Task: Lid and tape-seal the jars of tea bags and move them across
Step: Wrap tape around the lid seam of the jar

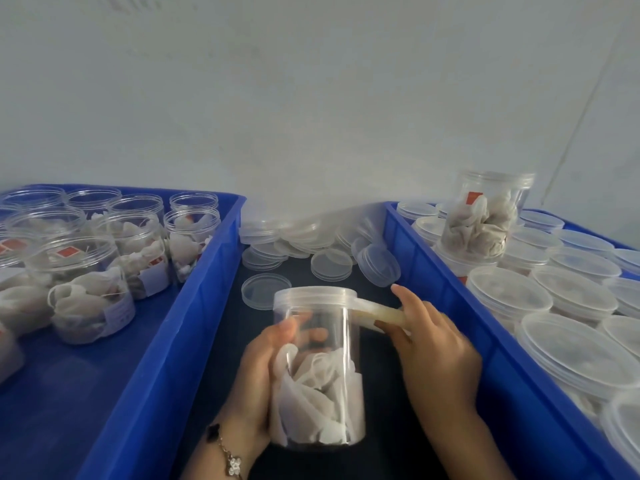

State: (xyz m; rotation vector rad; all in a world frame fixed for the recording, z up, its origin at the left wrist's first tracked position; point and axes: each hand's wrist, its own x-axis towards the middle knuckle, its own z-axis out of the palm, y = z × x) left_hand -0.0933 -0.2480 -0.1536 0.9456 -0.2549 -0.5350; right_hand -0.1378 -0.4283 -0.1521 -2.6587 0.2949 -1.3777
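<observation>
From the head view, a clear jar [318,368] with a lid [313,296] on it stands upright on the dark table [221,358] between two blue crates, its lower half filled with white tea bags [315,400]; the left hand [258,379] grasps the jar's side, fingers curled round it and seen through the plastic, a bracelet [227,452] on the wrist; the right hand [433,344] pinches a strip of tape [379,315] that runs from just under the lid's rim out to the right; behind the jar, loose lids [332,265] lie heaped on the table; the left crate [166,327] holds open jars of tea bags [90,289] without lids; the right crate [446,282] is packed with lidded jars [571,341], and one more jar [485,216] stands on top of them at the back.
</observation>
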